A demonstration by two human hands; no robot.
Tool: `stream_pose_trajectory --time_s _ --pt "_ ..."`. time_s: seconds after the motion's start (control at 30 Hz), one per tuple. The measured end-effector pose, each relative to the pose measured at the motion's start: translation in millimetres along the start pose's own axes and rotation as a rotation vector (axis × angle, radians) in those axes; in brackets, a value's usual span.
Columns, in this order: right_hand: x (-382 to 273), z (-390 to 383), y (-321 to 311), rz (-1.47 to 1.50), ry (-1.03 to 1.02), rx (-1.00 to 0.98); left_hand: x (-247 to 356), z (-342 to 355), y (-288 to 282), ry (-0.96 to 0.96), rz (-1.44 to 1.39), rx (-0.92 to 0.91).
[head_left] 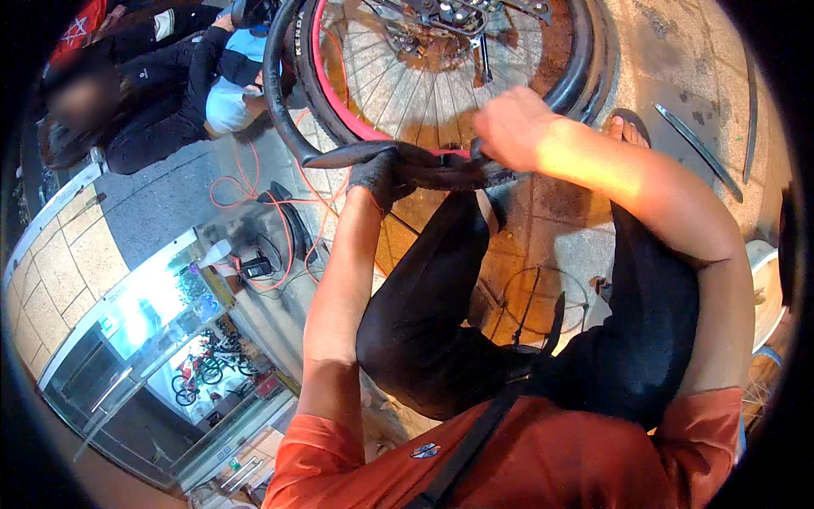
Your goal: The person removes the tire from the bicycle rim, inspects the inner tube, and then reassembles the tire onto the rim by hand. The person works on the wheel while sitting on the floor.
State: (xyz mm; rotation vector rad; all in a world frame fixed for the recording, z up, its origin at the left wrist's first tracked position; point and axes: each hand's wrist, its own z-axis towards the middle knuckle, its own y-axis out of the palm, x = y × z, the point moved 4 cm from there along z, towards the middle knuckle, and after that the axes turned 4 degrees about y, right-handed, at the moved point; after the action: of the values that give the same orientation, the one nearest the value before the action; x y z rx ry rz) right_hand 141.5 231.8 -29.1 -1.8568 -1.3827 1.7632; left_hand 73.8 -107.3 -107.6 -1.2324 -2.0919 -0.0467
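A bicycle wheel [441, 110] with a pink-red rim [337, 103] stands in front of me, a black tyre [298, 59] around part of it. A smooth black inner tube [273, 93] loops outside the tyre at the left and runs flattened toward the wheel's near side. There my left hand [377, 176], in a black glove, is closed on the dark rubber of the tyre and tube. My bare right hand [515, 127] is curled into a fist above the near rim, right of the left hand. Whatever its fingers pinch is hidden.
Another person [153, 102] in dark clothes sits at the upper left. Orange cables [254, 191] and a black box [256, 267] lie on the pavement at left. Long metal strips [699, 153] lie at right. A white bucket [766, 288] stands beside my right elbow; a glass storefront [144, 339] is at lower left.
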Motion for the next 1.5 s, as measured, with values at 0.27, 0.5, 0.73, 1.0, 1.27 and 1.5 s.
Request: stream_pose_trajectory --time_s 0.27,0.5,0.73,1.0,1.27,1.5 --pt "-59 130 21 0.493 -0.050 -0.078 82 -24 30 -0.398 -0.628 0.467" --pt "-89 169 34 0.245 -0.125 0.083 79 -26 25 -0.265 -0.540 0.545" --pt "14 160 48 0.401 0.457 0.281 70 -32 26 -0.324 -0.501 0.574" --pt "-35 163 73 0.879 0.138 -0.137 54 -15 23 -0.270 -0.463 0.463" --pt "-47 170 82 0.432 0.112 0.066 86 -36 24 -0.331 -0.525 0.483" --pt "6 66 31 0.354 -0.058 -0.539 81 -46 21 -0.286 -0.529 0.562"
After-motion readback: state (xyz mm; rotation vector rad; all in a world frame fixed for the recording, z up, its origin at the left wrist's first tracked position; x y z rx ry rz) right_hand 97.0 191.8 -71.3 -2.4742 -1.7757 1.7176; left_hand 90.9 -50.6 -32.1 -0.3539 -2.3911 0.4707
